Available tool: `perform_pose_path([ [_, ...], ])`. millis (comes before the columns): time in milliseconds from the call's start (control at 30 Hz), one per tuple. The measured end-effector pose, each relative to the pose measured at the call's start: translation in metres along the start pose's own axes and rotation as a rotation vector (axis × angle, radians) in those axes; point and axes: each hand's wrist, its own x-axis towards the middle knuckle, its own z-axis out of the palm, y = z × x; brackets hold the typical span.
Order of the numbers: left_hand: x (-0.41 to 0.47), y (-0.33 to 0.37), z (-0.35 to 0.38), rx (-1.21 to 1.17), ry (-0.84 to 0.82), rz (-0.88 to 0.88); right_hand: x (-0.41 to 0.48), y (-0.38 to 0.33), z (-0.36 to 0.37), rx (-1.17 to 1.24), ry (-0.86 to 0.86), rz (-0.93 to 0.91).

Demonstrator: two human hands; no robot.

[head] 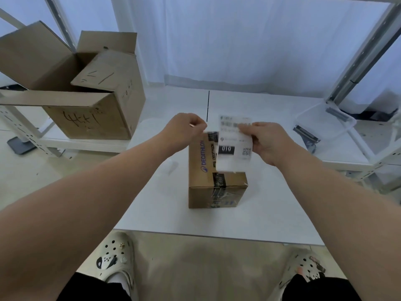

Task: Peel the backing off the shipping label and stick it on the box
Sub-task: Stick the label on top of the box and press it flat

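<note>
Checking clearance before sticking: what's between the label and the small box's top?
Head view: nothing visible; the shipping label, held in the right hand, hangs over the box.

A brown cardboard box (217,183) with blue lettering and black tape sits on a white table (271,213). The label (235,146) is white with black print.

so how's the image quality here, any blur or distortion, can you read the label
Head view: wide-angle bending bows the shelf posts and stretches both forearms; light is soft, flat and bluish, no hard shadows or glare. The shipping label held in the right hand is smeared at the top; only "010" reads. The box print is legible.
</note>
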Motion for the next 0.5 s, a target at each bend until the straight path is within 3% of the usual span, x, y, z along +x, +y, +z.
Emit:
perform_pose_path([
  [67, -0.002, -0.011, 0.004, 0.493, -0.143, 0.105, 0.002, -0.003, -0.004, 0.182, 0.014, 0.005],
  [100, -0.004, -0.017, 0.008, 0.632, -0.242, 0.112, 0.002, -0.004, -0.005, 0.232, 0.017, 0.014],
  [200, -0.009, -0.030, 0.015, 0.602, -0.407, 0.013, 0.003, -0.002, -0.005, 0.250, 0.030, 0.072],
  [300, -0.009, -0.029, 0.015, 0.541, -0.393, 0.001, 0.002, 0.001, -0.008, 0.229, 0.052, 0.165],
  [500, -0.016, -0.019, 0.026, 0.825, -0.284, 0.156, 0.000, 0.005, -0.022, 0.145, 0.034, 0.327],
])
